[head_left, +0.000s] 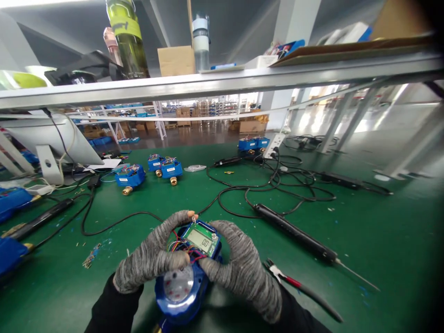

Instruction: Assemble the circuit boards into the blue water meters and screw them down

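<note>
A blue water meter (185, 303) with a round clear dial stands in front of me, its lower end near the bottom edge of the view. At its top is a green circuit board (201, 238) with a lit-looking display and several coloured wires. My left hand (156, 254), in a grey fingerless glove, is closed around the left side of the board housing, thumb by the wires. My right hand (239, 263), gloved alike, grips the housing's right side. Near my right wrist lie cutting pliers (301, 286) with red and dark handles. What the fingertips underneath touch is hidden.
A black electric screwdriver (294, 231) lies to the right, amid tangled black cables (274, 185). Several blue meters (130, 178) stand farther back on the green bench (166, 199). A power strip (274, 145) is behind. Overhead, a shelf (173, 85) carries bottles and boxes.
</note>
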Demonstrator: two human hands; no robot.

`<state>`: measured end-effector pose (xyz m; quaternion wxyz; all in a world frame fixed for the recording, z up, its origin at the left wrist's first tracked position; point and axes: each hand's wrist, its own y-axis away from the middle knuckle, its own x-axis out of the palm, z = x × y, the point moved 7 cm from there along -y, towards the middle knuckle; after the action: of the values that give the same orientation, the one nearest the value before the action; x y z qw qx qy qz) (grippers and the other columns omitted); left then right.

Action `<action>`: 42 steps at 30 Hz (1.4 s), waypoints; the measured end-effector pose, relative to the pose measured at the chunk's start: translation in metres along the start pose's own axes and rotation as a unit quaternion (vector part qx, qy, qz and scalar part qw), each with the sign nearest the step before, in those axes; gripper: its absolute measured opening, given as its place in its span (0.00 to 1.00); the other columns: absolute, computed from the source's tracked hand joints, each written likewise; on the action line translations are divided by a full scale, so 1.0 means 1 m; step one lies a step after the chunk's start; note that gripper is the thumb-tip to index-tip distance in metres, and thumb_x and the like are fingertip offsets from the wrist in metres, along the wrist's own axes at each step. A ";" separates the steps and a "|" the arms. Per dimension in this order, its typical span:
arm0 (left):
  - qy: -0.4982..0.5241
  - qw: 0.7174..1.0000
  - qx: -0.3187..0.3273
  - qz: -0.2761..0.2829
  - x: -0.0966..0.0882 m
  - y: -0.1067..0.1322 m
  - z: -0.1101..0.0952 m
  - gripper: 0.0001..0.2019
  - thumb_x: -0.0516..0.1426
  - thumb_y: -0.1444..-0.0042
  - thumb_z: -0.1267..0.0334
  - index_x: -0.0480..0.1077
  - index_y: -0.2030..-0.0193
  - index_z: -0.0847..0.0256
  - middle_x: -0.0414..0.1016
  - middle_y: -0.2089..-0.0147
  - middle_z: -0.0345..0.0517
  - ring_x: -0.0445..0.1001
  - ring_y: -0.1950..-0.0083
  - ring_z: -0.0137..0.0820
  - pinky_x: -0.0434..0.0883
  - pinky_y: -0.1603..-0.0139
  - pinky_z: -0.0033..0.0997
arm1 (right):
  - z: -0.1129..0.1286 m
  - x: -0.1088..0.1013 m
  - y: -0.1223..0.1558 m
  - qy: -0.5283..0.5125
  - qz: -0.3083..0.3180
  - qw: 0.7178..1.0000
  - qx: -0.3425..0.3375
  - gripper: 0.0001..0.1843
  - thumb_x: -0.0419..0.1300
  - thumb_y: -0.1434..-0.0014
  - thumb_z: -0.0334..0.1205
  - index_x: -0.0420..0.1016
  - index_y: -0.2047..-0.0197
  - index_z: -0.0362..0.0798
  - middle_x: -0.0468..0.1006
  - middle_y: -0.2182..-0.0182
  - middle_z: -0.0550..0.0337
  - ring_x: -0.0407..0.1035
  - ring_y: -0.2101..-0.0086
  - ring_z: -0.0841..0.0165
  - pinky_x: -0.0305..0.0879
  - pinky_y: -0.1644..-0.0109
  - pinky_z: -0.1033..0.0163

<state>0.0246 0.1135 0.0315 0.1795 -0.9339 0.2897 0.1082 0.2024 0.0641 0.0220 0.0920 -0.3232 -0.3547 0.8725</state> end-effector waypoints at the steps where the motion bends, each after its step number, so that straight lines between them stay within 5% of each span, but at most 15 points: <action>1: -0.002 0.999 0.033 -0.014 -0.003 -0.001 -0.002 0.39 0.66 0.53 0.53 0.57 0.34 0.50 0.60 0.33 0.50 0.57 0.32 0.49 0.57 0.32 0.50 | 0.006 -0.004 -0.004 0.018 -0.019 1.000 -0.007 0.31 0.67 0.53 0.50 0.65 0.46 0.53 0.74 0.54 0.55 0.70 0.54 0.58 0.69 0.52 0.53; 5: -0.079 0.975 0.156 -0.134 -0.011 0.005 -0.010 0.42 0.67 0.56 0.52 0.56 0.35 0.52 0.61 0.35 0.52 0.59 0.33 0.48 0.55 0.31 0.51 | 0.017 -0.011 -0.020 0.065 -0.065 0.996 0.020 0.28 0.66 0.53 0.48 0.66 0.50 0.51 0.75 0.59 0.56 0.72 0.61 0.61 0.71 0.59 0.57; 9: -0.227 0.939 0.213 -0.145 0.010 0.010 -0.020 0.31 0.66 0.53 0.64 0.63 0.41 0.54 0.70 0.43 0.50 0.67 0.40 0.42 0.65 0.37 0.47 | 0.012 -0.006 -0.025 0.098 -0.051 0.990 0.091 0.25 0.66 0.52 0.49 0.68 0.53 0.51 0.76 0.62 0.58 0.73 0.65 0.62 0.72 0.62 0.57; 13: -0.295 0.903 0.227 -0.214 0.006 0.011 -0.021 0.23 0.63 0.49 0.67 0.67 0.45 0.54 0.75 0.49 0.48 0.71 0.45 0.39 0.67 0.40 0.47 | 0.016 0.000 -0.024 0.113 -0.053 0.984 0.130 0.27 0.66 0.51 0.54 0.68 0.52 0.51 0.76 0.60 0.57 0.73 0.62 0.61 0.71 0.57 0.53; 19: -0.171 0.939 0.233 -0.185 -0.003 0.010 -0.015 0.16 0.63 0.48 0.65 0.72 0.52 0.56 0.77 0.53 0.48 0.73 0.49 0.38 0.71 0.45 0.44 | 0.025 0.003 -0.015 0.045 -0.003 0.992 0.120 0.26 0.62 0.45 0.53 0.66 0.47 0.51 0.75 0.54 0.54 0.73 0.57 0.61 0.73 0.54 0.53; 23: -0.119 0.961 0.180 -0.174 -0.002 0.006 -0.013 0.11 0.63 0.49 0.67 0.74 0.57 0.57 0.78 0.57 0.48 0.75 0.52 0.38 0.72 0.47 0.43 | -0.012 -0.035 0.021 0.127 0.024 0.983 0.133 0.30 0.59 0.43 0.56 0.64 0.41 0.51 0.73 0.47 0.49 0.69 0.49 0.55 0.69 0.47 0.46; 29: -0.073 0.974 0.132 -0.170 -0.002 0.003 -0.005 0.11 0.64 0.50 0.67 0.75 0.59 0.58 0.79 0.57 0.48 0.76 0.53 0.39 0.73 0.48 0.44 | -0.098 -0.088 0.110 0.349 0.208 0.871 0.277 0.41 0.61 0.51 0.64 0.67 0.40 0.48 0.72 0.46 0.44 0.68 0.48 0.46 0.67 0.47 0.41; 34: -0.039 0.982 0.090 -0.160 0.001 0.004 0.005 0.12 0.65 0.52 0.66 0.75 0.58 0.56 0.79 0.57 0.44 0.77 0.55 0.36 0.75 0.51 0.37 | -0.088 -0.095 0.126 0.379 0.226 0.852 0.281 0.37 0.60 0.50 0.60 0.70 0.42 0.48 0.73 0.47 0.45 0.68 0.48 0.49 0.66 0.46 0.45; 42: 0.046 0.989 0.051 -0.128 0.004 0.002 0.011 0.12 0.66 0.53 0.67 0.74 0.59 0.58 0.80 0.58 0.44 0.78 0.56 0.37 0.76 0.53 0.35 | -0.087 -0.104 0.128 0.424 0.260 0.815 0.297 0.18 0.58 0.52 0.35 0.75 0.55 0.48 0.76 0.60 0.48 0.72 0.64 0.57 0.68 0.60 0.55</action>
<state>0.0258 0.1145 0.0193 0.2255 -0.9570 0.1803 0.0268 0.3465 -0.0213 -0.0604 0.0945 -0.6983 0.0929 0.7034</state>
